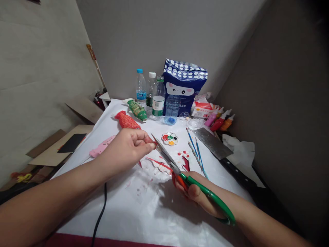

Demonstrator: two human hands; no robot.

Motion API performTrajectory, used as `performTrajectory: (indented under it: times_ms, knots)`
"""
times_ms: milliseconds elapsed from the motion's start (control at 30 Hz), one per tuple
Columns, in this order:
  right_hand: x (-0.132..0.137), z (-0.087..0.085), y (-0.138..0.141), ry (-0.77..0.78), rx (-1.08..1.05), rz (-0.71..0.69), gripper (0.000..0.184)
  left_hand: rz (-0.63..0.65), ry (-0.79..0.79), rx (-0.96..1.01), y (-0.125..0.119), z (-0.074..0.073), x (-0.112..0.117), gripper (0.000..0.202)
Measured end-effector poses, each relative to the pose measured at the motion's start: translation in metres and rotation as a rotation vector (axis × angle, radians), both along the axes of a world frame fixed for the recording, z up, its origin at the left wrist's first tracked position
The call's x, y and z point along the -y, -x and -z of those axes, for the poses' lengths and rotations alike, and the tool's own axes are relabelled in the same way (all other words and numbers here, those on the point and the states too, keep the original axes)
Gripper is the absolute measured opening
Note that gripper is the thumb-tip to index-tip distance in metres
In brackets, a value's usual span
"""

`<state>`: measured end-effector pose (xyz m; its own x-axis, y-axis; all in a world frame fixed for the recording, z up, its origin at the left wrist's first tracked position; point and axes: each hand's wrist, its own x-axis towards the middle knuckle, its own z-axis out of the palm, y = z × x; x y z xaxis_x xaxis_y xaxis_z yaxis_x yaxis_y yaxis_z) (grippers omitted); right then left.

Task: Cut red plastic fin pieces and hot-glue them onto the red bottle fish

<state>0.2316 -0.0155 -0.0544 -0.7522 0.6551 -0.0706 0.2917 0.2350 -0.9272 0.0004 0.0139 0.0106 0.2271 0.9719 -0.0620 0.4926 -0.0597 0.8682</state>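
My right hand (191,190) grips a pair of scissors (168,159) with green and orange handles. The metal blades point up and left, and their tips reach the fingertips of my left hand (133,145). Thumb and finger of that left hand are pinched on a small red piece (155,143), mostly hidden by the fingers. Below the blades lies a red-streaked clear plastic scrap (160,166). Red and white bits (183,154) and a red cutter-like thing (185,164) are just right of the scissors. Behind my left hand lies a red fish-shaped wrapped form (125,120).
On the white-covered table (128,212) stand a paint palette (169,138), several bottles (157,101), a blue bag (185,82) and paint tubes (218,120). Brushes (196,151) and a cleaver (214,141) lie at right. A green fish-like form (136,110) and pink piece (101,147) are left.
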Motion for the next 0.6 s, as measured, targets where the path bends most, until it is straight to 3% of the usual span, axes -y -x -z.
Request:
performTrajectory:
  times_ms: [600]
  knots:
    - [0.0, 0.0099, -0.0033, 0.056, -0.001, 0.057, 0.074, 0.015, 0.016, 0.078, -0.0016, 0.0037, 0.0002, 0.02]
